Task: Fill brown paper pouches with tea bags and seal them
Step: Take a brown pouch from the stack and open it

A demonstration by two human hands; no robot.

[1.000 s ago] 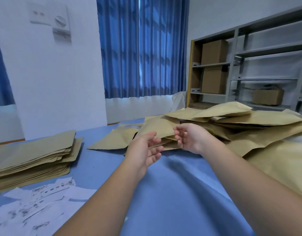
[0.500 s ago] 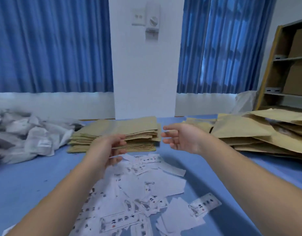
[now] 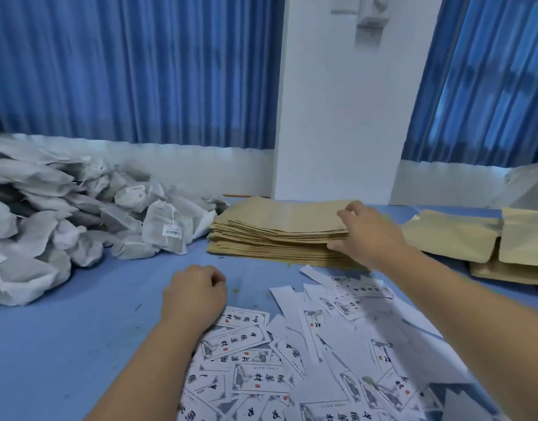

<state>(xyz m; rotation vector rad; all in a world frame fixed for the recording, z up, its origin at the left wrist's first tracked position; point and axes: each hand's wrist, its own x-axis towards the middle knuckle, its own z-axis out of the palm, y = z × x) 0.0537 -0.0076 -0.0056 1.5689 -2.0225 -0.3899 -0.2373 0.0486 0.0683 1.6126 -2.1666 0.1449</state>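
Note:
A stack of flat brown paper pouches (image 3: 274, 229) lies in the middle of the blue table (image 3: 79, 344). My right hand (image 3: 368, 235) is at the stack's right end, fingers on the top pouches and thumb under their edge, pinching them. My left hand (image 3: 195, 294) hovers low over the table in front of the stack, fingers curled, holding nothing. A heap of white mesh tea bags (image 3: 64, 214) with tags lies at the left. Filled brown pouches (image 3: 474, 241) lie at the right.
Several printed white labels (image 3: 307, 354) are scattered over the table's near side, under my forearms. Blue curtains (image 3: 134, 71) and a white wall pillar (image 3: 343, 117) stand behind the table. A white plastic bag (image 3: 526, 186) sits at the far right.
My view swung left from the filled pouches to the flat stack. My right hand reached forward and took hold of the stack's right end. My left hand dropped toward the table and curled.

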